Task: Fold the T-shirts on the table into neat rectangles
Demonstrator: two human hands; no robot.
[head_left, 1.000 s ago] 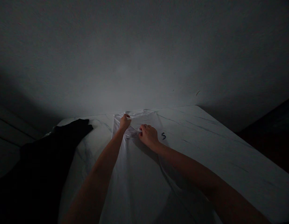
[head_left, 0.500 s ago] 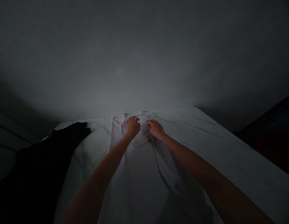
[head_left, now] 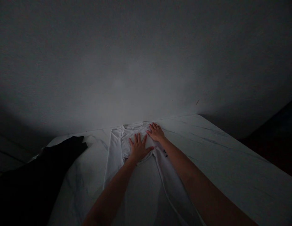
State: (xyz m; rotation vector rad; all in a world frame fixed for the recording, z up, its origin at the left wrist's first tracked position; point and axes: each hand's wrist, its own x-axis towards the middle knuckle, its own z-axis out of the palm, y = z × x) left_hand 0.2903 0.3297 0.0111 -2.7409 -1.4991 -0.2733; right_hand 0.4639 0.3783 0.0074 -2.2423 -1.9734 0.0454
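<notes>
A white long-sleeved garment lies on the marble-patterned table, its neckline at the far edge by the wall. Both sleeves run toward me, one on each side. My left hand presses on the middle of the garment with its fingers spread wide. Near the right shoulder, my right hand rests flat on the fabric, fingers apart. Neither hand grips the cloth. A small dark mark shows on the right sleeve beside my right wrist.
Black clothing lies over the left side of the table. A grey wall rises behind the far edge. The table's right edge slants toward me, with a dark area beyond it.
My left hand has spread open and sits lower on the garment. My right hand has flattened out near the shoulder. The view has tilted slightly, and the garment's body looks gathered up between the sleeves.
</notes>
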